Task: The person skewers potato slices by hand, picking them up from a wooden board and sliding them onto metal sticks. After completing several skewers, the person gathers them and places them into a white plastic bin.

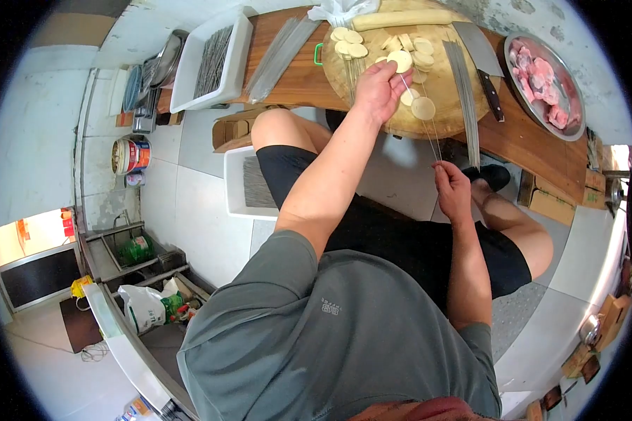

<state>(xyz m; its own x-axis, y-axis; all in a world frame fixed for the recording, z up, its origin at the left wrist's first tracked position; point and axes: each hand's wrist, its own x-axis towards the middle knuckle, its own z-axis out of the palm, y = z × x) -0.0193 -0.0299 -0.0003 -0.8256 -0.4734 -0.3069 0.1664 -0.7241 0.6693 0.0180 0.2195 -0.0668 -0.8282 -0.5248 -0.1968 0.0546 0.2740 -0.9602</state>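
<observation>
Threading, by my reckoning! My left hand [377, 92] pinched a pale slice [400, 60] over the board [448, 112], fingertips nipped together; my right hand [453, 188], fingers curled tight, gripped thin skewers [432, 140]. The next move called for steady aim, I judged.

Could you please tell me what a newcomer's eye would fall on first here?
Probably the pale round slices on the round wooden board near the top, where the left hand pinches one slice and the right hand holds thin sticks. Next might come the pink meat in the metal bowl at upper right, and the cleaver lying at the board's right edge.
</observation>
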